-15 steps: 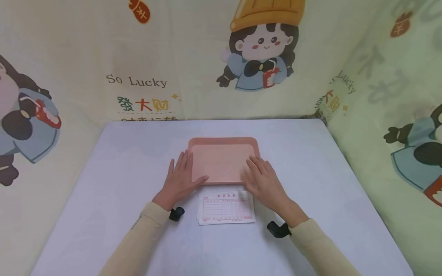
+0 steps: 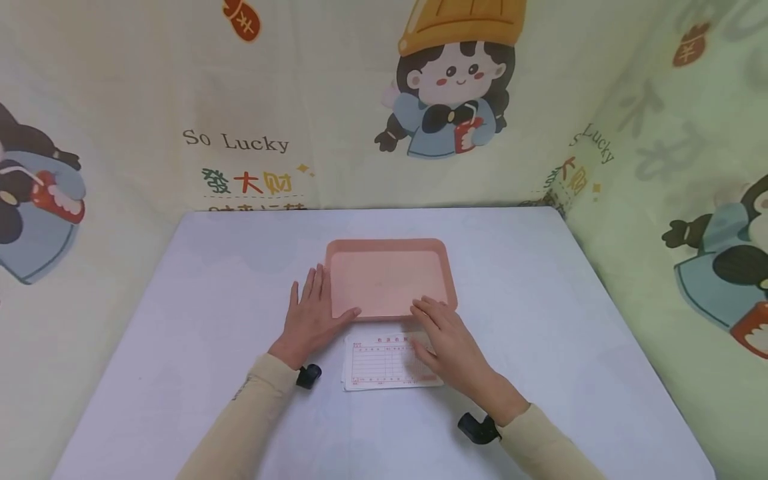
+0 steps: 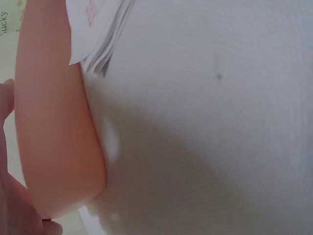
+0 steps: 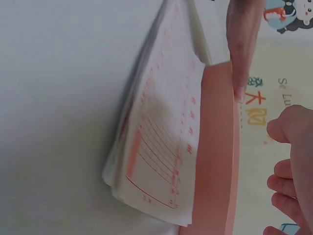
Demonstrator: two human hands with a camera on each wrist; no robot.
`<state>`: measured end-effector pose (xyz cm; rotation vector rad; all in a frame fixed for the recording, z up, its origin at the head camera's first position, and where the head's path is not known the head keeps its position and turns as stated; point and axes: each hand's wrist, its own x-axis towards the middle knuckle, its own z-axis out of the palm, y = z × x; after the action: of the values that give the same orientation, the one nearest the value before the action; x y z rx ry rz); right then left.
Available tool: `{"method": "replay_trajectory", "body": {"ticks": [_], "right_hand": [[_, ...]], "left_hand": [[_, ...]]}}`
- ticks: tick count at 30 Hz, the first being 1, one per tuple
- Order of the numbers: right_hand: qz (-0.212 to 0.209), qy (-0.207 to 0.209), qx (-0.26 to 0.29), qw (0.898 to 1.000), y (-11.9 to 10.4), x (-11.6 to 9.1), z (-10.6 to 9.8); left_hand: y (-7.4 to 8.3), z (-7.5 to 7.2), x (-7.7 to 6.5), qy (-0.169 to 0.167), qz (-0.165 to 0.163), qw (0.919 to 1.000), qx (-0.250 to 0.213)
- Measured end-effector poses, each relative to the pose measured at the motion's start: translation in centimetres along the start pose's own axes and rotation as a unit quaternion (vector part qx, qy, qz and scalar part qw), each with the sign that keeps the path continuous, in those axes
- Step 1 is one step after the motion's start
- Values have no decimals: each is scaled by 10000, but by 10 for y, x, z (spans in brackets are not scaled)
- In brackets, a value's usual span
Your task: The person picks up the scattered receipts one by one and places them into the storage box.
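My left hand (image 2: 309, 327) lies along the left side of a pink rectangular tray (image 2: 378, 277), fingers straight and thumb at the front rim. The right hand (image 2: 450, 350), fingers loosely bent and holding nothing, is over the tray's front right part in the head view. A stack of white slips with red printed lines (image 2: 372, 367) lies flat just in front of the tray, its right part overlapped by the right hand. In the right wrist view the slips (image 4: 161, 132) stand out in several layers beside the tray's outer wall (image 4: 217, 122).
The white table (image 2: 240, 260) extends on all sides of the tray. Patterned cloth walls (image 2: 336, 100) rise behind it and at both sides. A small black device sits at the left wrist (image 2: 309, 376) and another at the right wrist (image 2: 478, 429).
My right hand has come nearer and a little left, from the tray's right side to its front right part, over the slips. The left hand stays at the tray's left side.
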<state>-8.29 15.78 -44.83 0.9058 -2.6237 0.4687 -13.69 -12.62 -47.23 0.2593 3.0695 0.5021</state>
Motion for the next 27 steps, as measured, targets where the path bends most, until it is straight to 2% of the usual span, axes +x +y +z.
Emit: {"method": "replay_trajectory", "body": {"ticks": [8, 19, 23, 27], "right_hand": [[-2, -196, 62, 9998, -11, -13, 5], [-517, -272, 145, 9982, -22, -33, 23], [-597, -463, 371, 9964, -24, -41, 28], [-599, -702, 355, 9951, -25, -46, 31]], "left_hand": [[0, 4, -1, -30, -126, 9999, -26], [4, 4, 0, -202, -232, 9995, -23], [4, 5, 0, -189, -234, 9995, -17], [6, 5, 1, -215, -233, 9994, -156]]}}
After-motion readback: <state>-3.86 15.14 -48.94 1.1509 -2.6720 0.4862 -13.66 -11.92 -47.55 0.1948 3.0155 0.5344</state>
